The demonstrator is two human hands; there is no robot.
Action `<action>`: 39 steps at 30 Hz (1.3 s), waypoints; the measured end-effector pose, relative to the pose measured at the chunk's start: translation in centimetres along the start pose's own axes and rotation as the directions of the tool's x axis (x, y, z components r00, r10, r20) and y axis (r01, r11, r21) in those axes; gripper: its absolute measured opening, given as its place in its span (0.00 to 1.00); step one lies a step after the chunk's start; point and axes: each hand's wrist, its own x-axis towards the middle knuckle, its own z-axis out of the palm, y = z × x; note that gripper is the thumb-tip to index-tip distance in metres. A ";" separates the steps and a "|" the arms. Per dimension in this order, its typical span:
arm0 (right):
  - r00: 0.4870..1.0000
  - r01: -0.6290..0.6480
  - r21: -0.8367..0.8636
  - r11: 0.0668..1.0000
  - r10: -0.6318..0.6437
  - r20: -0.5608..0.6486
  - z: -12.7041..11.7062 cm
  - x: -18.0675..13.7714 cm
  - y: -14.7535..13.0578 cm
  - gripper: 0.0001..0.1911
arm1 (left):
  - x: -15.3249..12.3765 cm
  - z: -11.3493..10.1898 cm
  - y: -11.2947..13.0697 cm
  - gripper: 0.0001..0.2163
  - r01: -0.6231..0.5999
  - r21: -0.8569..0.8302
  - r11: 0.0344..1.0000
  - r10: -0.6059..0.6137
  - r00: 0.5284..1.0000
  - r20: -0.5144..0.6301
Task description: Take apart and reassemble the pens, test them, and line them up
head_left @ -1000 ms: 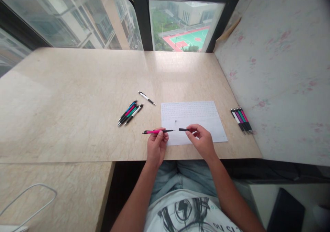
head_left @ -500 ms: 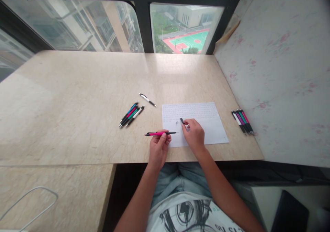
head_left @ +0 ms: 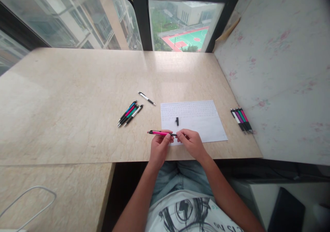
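Observation:
My left hand (head_left: 159, 147) pinches a pink ballpoint pen (head_left: 158, 133), which lies level with its black clip end pointing left. At the pen's front end, the thumb and fingers of my right hand (head_left: 192, 143) are closed. They cover the thin refill tip, so the exact grip there is hidden. Just beyond my hands a short black sleeve (head_left: 177, 121), apparently a pen grip, lies on a sheet of lined paper (head_left: 211, 128). A tiny dark piece shows at the sleeve's left side. Both hands are over the near edge of the paper.
Several pens (head_left: 130, 114) in blue, pink, green and white lie bunched left of the paper. A single white pen (head_left: 146, 98) lies behind them. More pens (head_left: 241, 120) stand in a row by the right wall. A white cable (head_left: 38, 187) curves at the lower left.
My right hand has put the black sleeve down on the paper and moved left and down to the front end of the pink pen. My left hand keeps its hold.

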 end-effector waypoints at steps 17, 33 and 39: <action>0.999 0.033 -0.030 0.999 -0.033 0.006 -0.9 -0.5 -0.3 0.17 | -0.1 0.0 0.0 0.10 -0.021 -0.011 1.000 0.021 0.999 -0.028; 0.884 0.435 -0.300 0.849 -0.467 -0.039 -1.0 -0.6 0.2 0.11 | 0.0 -0.2 0.3 0.10 0.049 -0.095 0.994 -0.046 0.998 0.033; 0.876 0.446 -0.297 0.844 -0.480 -0.049 -0.9 -0.7 0.5 0.10 | 0.1 -0.3 0.1 0.09 0.044 -0.084 0.996 -0.041 0.999 0.035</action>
